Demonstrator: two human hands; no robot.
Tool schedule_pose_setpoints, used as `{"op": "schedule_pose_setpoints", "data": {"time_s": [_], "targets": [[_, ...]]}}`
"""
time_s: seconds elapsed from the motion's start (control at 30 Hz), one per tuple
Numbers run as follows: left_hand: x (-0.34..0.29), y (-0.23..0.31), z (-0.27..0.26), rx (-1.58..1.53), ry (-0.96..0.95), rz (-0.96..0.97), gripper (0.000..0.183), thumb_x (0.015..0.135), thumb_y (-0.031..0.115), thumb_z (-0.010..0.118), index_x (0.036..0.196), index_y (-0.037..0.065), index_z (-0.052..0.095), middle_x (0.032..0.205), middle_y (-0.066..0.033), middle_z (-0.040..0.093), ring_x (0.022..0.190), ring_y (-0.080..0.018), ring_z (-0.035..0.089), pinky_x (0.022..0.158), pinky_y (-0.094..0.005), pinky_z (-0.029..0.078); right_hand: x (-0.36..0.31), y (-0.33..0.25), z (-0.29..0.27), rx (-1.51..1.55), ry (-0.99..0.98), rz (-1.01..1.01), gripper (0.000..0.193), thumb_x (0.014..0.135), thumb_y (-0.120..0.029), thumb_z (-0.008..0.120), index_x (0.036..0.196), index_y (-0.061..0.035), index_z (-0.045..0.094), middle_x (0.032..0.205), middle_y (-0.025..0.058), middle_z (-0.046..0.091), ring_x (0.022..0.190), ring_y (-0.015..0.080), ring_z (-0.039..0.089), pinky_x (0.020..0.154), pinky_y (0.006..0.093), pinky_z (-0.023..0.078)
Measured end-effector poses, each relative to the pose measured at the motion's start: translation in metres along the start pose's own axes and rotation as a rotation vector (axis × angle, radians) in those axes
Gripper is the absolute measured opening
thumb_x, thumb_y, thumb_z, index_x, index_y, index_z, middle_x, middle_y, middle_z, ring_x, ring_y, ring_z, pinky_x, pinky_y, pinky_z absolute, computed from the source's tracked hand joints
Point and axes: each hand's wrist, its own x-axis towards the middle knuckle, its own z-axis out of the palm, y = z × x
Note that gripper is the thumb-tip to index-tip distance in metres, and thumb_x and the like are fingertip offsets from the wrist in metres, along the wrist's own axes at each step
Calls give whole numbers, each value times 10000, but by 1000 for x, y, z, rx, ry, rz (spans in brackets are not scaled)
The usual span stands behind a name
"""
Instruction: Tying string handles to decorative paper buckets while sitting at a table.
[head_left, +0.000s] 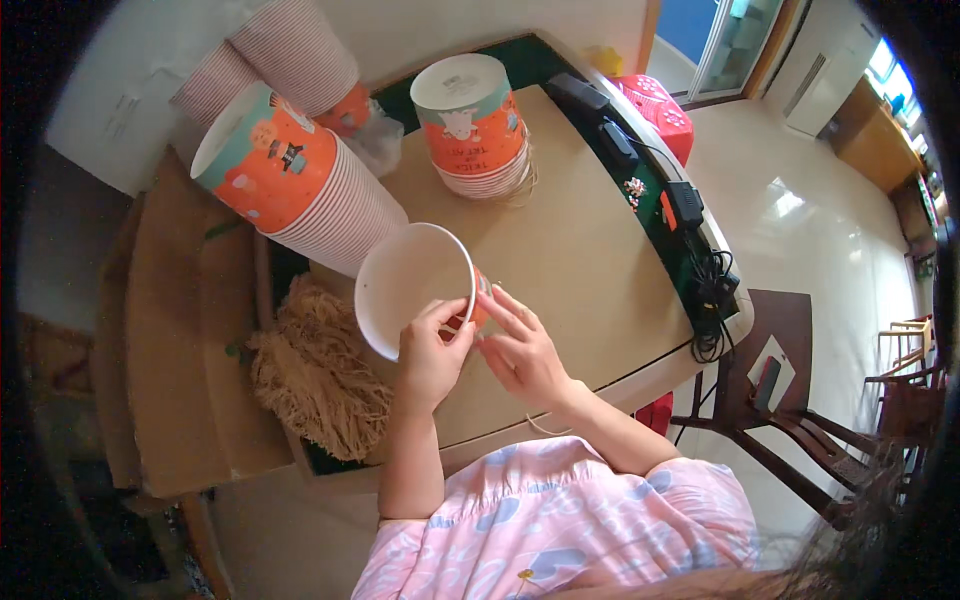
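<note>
A large white paper bucket [412, 278] lies tilted with its wide mouth toward me, and a bit of its orange outside shows at the right. My left hand [432, 350] is closed in a pinch on its rim, thumb and fingers at the right edge of the mouth. Against the outer wall, my right hand [525, 345] grips the bucket with its fingertips close to the left ones. Whether something thin is between the fingertips, I cannot tell. A piece of twine [545, 427] curves at the table's near edge, below my right wrist.
Behind the bucket leans a stack of orange-and-teal paper buckets [300, 180]; a shorter stack [470, 130] stands upright with twine beside it. A bundle of cut twine [325, 370] lies left. Black cables [712, 290] run along the right table edge [738, 318]. Cardboard [190, 350] stands at the left.
</note>
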Motion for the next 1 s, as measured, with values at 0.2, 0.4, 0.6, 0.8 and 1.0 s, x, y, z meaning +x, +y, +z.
{"op": "schedule_pose_setpoints", "data": {"time_s": [0.2, 0.4, 0.6, 0.8, 1.0], "targets": [[-6, -3, -5, 50, -89, 9, 241, 815, -3, 632, 1055, -9, 645, 920, -95, 640, 748, -161, 643, 648, -271, 521, 3, 2, -13, 366, -62, 301, 150, 906, -75, 493, 866, 7, 612, 900, 94, 545, 888, 221, 519, 792, 333, 439], [-11, 2, -10, 79, -171, 18, 244, 813, -4, 630, 1057, -14, 634, 914, -107, 636, 758, -176, 645, 663, -281, 522, 13, 1, -18, 657, -253, 444, 214, 911, -102, 487, 1029, 15, 621, 984, 96, 551, 911, 190, 554, 786, 325, 464], [-10, 4, -9, 79, -158, 35, 248, 810, -1, 632, 1058, -15, 624, 923, -111, 642, 762, -182, 644, 675, -285, 516, 9, 2, -5, 585, -58, 394, 181, 889, -61, 483, 931, 44, 625, 877, 47, 518, 706, 107, 521, 588, 252, 461], [-9, 3, -8, 63, -148, 11, 256, 812, 1, 632, 1067, -18, 620, 935, -111, 644, 771, -178, 644, 681, -283, 516, 12, 0, -5, 540, -32, 409, 170, 870, -34, 494, 933, 43, 631, 880, 66, 539, 749, 125, 536, 621, 259, 470], [-8, 1, -5, 41, -153, 7, 288, 818, 10, 634, 1104, -16, 613, 947, -112, 643, 789, -172, 647, 694, -282, 519, 9, 4, 1, 359, 41, 297, 134, 860, -39, 524, 900, 39, 626, 892, 112, 566, 795, 199, 562, 709, 316, 474]]}}
